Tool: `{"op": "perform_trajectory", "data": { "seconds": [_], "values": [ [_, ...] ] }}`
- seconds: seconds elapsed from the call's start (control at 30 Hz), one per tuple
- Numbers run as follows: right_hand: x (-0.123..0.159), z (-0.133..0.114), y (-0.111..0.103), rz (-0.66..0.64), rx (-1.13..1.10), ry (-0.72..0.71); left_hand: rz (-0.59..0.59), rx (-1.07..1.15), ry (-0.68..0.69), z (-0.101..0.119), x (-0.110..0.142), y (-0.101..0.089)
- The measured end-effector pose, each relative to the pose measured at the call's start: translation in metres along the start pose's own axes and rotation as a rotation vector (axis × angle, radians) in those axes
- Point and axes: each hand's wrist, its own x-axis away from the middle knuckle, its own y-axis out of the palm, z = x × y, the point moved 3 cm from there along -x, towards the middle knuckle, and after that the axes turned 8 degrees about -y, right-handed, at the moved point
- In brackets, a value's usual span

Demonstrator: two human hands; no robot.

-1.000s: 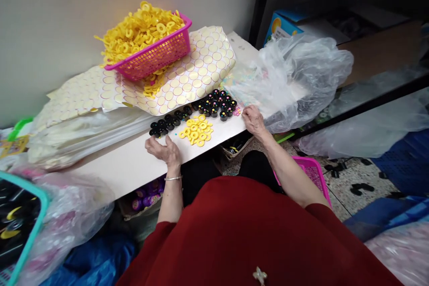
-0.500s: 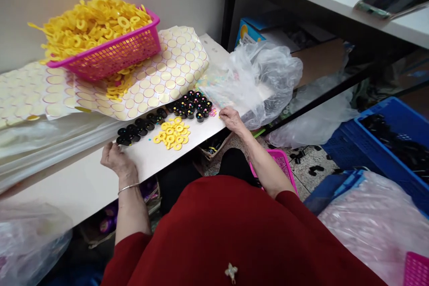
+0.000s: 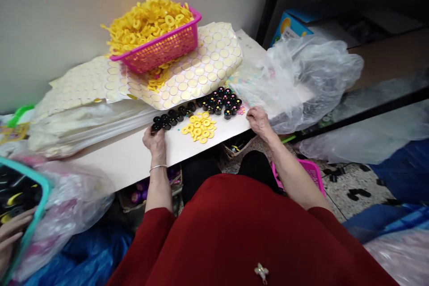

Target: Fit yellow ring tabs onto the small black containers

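Observation:
My left hand rests on the white table with its fingers pinched on a small black cap at the left end of a row of black caps. A small heap of yellow rings lies just right of that hand. Behind it stands a cluster of black caps with coloured dots. My right hand lies at the table's front edge beside that cluster, fingers curled down, touching a clear plastic bag. What those fingers hold is hidden.
A pink basket heaped with yellow rings sits on sheets of round stickers at the back. Another person's hand shows at the lower left by a teal-rimmed tray. A second pink basket stands on the floor.
My left hand moved from the table edge up to the left end of the black cap row and closed on a cap. The camera view swung back leftward. My right hand stayed put.

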Motion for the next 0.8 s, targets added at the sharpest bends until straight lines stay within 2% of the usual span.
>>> {"op": "perform_trajectory", "data": {
  "seconds": [0.23, 0.37, 0.4, 0.43, 0.5, 0.57, 0.63, 0.7, 0.8],
  "values": [
    [0.001, -0.003, 0.000, 0.030, -0.012, 0.021, 0.024, 0.007, 0.005, -0.004, -0.008, -0.006],
    [0.001, -0.010, -0.002, 0.092, -0.077, 0.036, 0.211, 0.078, 0.121, 0.015, 0.009, -0.015],
    [0.001, -0.014, -0.004, 0.119, -0.115, 0.038, 0.187, 0.102, 0.156, 0.023, 0.020, -0.012],
    [0.001, -0.020, -0.006, 0.153, -0.162, 0.040, 0.124, 0.136, 0.194, 0.034, 0.034, -0.006],
    [0.002, -0.034, -0.010, 0.211, -0.266, 0.039, -0.122, 0.188, 0.291, 0.057, 0.070, 0.017],
    [0.003, -0.052, -0.013, 0.234, -0.373, 0.037, -0.395, 0.188, 0.374, 0.077, 0.111, 0.049],
    [0.005, -0.069, -0.016, 0.227, -0.465, 0.047, -0.567, 0.156, 0.419, 0.089, 0.145, 0.083],
    [0.008, -0.080, -0.018, 0.209, -0.519, 0.060, -0.658, 0.121, 0.427, 0.093, 0.167, 0.112],
    [0.013, -0.084, -0.018, 0.178, -0.525, 0.065, -0.679, 0.080, 0.441, 0.091, 0.179, 0.139]
  ]
}}
